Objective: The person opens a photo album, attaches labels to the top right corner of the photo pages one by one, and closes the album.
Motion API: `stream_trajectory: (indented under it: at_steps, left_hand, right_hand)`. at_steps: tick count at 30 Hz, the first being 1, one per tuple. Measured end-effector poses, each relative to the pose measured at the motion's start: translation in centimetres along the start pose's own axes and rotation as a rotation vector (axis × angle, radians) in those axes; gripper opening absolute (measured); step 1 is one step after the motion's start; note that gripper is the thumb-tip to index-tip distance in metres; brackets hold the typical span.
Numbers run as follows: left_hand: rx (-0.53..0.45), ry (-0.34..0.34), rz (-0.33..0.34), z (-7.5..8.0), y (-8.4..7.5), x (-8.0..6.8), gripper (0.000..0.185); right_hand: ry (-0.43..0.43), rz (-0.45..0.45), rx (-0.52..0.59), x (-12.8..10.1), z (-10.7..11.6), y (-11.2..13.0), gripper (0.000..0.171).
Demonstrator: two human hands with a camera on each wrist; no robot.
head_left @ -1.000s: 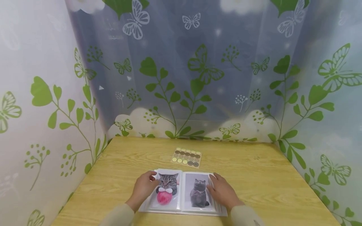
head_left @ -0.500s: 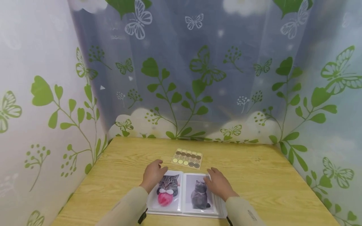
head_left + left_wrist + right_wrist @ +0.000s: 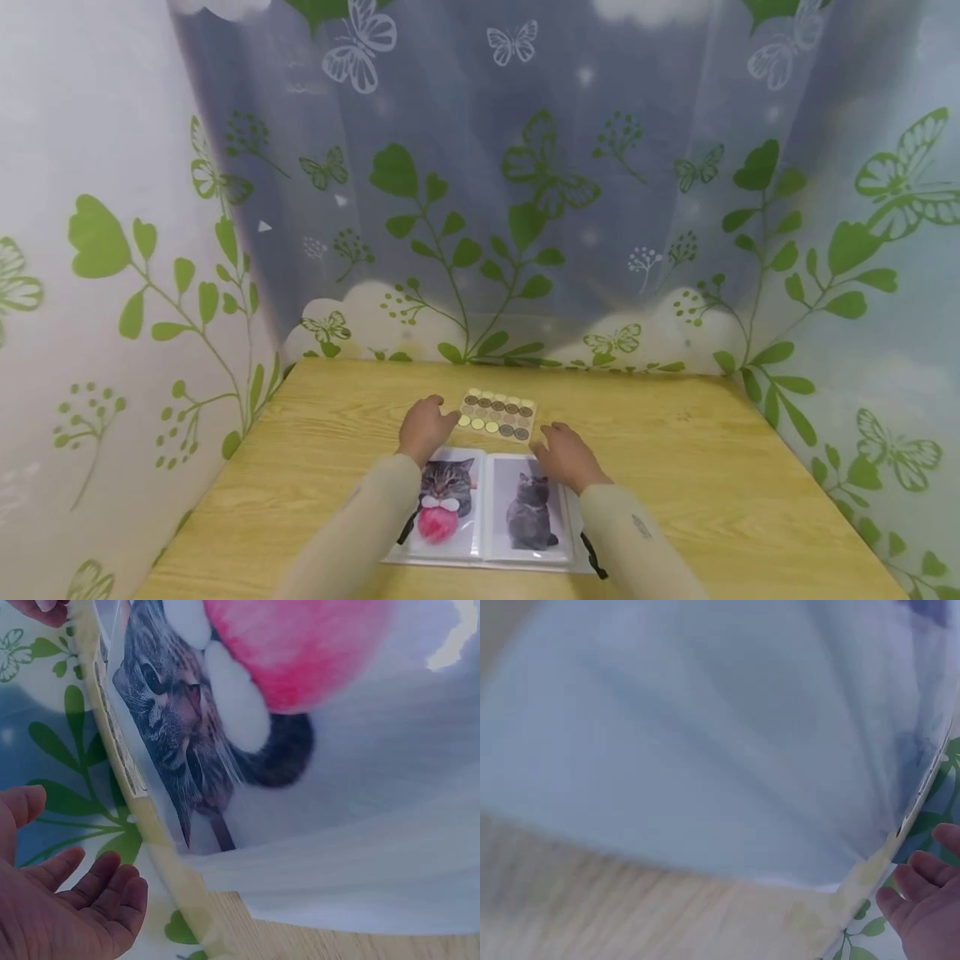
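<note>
An open photo album (image 3: 483,508) lies flat on the table, a tabby cat with a pink ball on its left page and a grey cat on its right page. Just beyond it is a sheet of round stickers (image 3: 497,414) in yellow, brown and tan rows. My left hand (image 3: 424,429) hovers by the left edge of the sheet, its fingers relaxed and holding nothing. Above the album's top right corner, my right hand (image 3: 567,457) reaches toward the sheet with loose fingers. In the left wrist view the left hand (image 3: 79,900) shows an upturned palm and slightly bent fingers.
The wooden table (image 3: 697,483) reaches back to a printed curtain (image 3: 480,208) with green leaves and butterflies. Similar fabric hangs at both sides.
Both hands have left the album's outer edges and moved forward and inward toward the sticker sheet. The album stays open at the same pages.
</note>
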State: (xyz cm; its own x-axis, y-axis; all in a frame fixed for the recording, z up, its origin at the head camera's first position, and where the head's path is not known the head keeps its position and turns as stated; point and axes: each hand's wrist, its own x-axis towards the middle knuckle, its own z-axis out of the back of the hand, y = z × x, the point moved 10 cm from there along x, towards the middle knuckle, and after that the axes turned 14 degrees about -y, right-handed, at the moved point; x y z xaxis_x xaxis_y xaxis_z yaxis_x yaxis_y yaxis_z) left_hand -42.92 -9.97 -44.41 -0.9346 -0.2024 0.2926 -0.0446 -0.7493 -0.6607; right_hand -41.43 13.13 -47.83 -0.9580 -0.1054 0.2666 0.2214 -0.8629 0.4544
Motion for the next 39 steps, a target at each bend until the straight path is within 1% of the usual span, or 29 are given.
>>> stream_trajectory:
  at_steps: [4, 8, 13, 16, 21, 23, 29, 32, 35, 39]
  left_hand:
    - [0.029, 0.020, -0.002, -1.1, -0.2, 0.7, 0.050]
    - [0.068, 0.022, 0.009, -2.8, 0.3, 1.0, 0.049]
    - [0.143, 0.012, -0.006, -4.7, 1.1, 1.4, 0.048]
    - [0.174, 0.016, -0.013, -5.4, 1.3, 1.5, 0.045]
    - [0.232, 0.005, 0.001, -5.7, 1.7, 1.4, 0.040]
    - [0.252, 0.014, -0.001, -5.8, 1.7, 1.4, 0.041]
    - [0.317, 0.102, -0.012, -6.2, 1.7, 0.6, 0.041]
    - [0.323, 0.130, -0.014, -6.3, 1.5, 0.3, 0.040]
    - [0.317, 0.131, -0.017, -6.2, 1.1, 0.2, 0.042]
    - [0.300, 0.107, 0.004, -6.0, 1.1, 0.3, 0.045]
  right_hand:
    - [0.019, -0.037, 0.005, 0.9, -0.8, -0.1, 0.049]
    - [0.014, -0.063, 0.014, 1.4, -1.6, -0.5, 0.048]
    - [-0.001, -0.042, -0.009, 1.8, -2.2, -0.7, 0.047]
    - [0.004, -0.046, -0.031, 1.8, -2.4, -1.0, 0.045]
    - [0.000, -0.044, -0.048, 1.8, -2.7, -1.0, 0.041]
    - [-0.003, -0.040, -0.062, 1.9, -2.7, -0.9, 0.040]
    - [0.016, -0.024, -0.102, 1.7, -3.2, -0.3, 0.040]
    - [0.026, -0.039, -0.087, 1.6, -3.3, -0.2, 0.041]
    - [0.016, -0.061, -0.072, 1.6, -3.1, -0.3, 0.043]
    - [-0.014, -0.070, -0.058, 1.6, -2.6, -0.1, 0.041]
